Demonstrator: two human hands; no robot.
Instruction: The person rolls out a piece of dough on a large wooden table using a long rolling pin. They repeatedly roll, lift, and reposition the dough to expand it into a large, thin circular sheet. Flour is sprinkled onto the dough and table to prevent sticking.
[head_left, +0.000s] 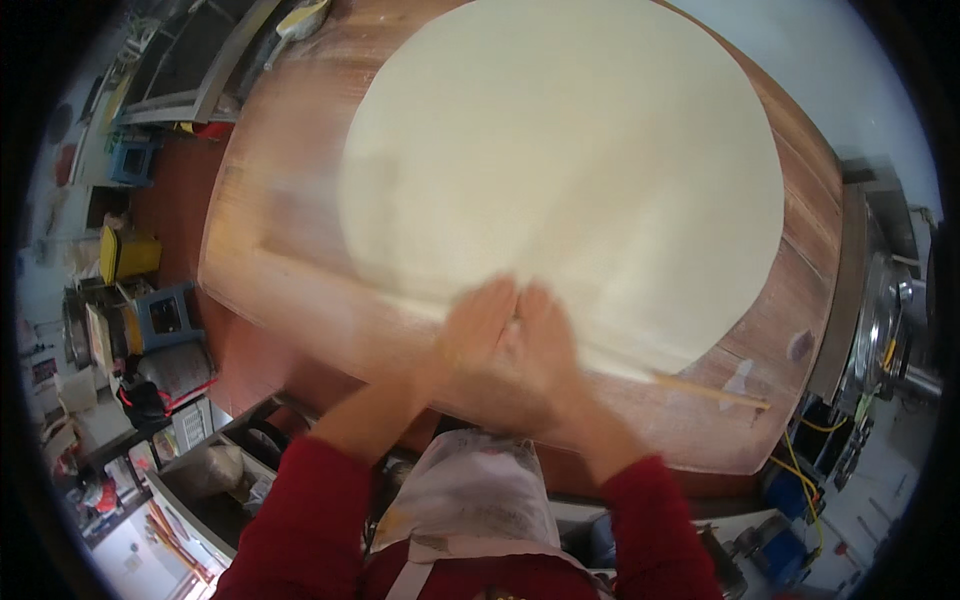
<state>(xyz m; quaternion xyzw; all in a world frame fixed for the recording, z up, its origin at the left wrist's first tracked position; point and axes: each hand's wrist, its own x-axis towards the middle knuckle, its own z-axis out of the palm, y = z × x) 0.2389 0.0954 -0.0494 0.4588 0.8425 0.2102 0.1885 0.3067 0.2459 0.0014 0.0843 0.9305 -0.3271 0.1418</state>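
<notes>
A large round sheet of pale dough [560, 160] spreads over a brown wooden board, its near edge lying along a long thin rolling pin [710, 390]. The pin slants across the board, and its bare right end sticks out past the dough. My left hand [480, 315] and my right hand [545, 325] are side by side on the middle of the pin, thumbs close together. Both are closed over it from above, somewhat blurred by motion. The part of the pin beneath them is hidden, and its left end is smeared.
The wooden board [290, 130] carries flour marks and small dough scraps [738, 385] near its right corner. A scoop [300, 20] lies at the far left. Blue stools [165, 315] stand on the red floor to the left. Metal pots [880, 325] are at the right.
</notes>
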